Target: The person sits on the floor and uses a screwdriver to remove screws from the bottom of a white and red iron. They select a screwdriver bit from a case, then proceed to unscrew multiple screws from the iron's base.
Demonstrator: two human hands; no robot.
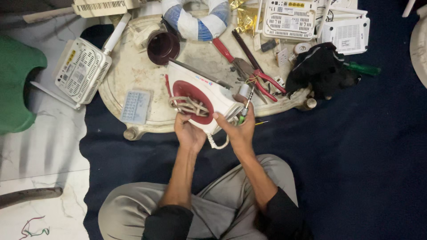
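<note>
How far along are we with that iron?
Already done, it seems: the iron is open at its rear, wires showing. In hand: the left hand steadies it by the cord, while the right hand grips that end with a small screwdriver. Left: closing it; the pliers lie unused on the low table.

Head-worn view, looking straight down, near

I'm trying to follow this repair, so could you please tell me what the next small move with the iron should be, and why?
Probably steady the white and red iron with the left hand and tip its open rear end up a little. The right hand grips that end together with a green-handled tool, and loose wires show there, partly hidden by the fingers.
</note>
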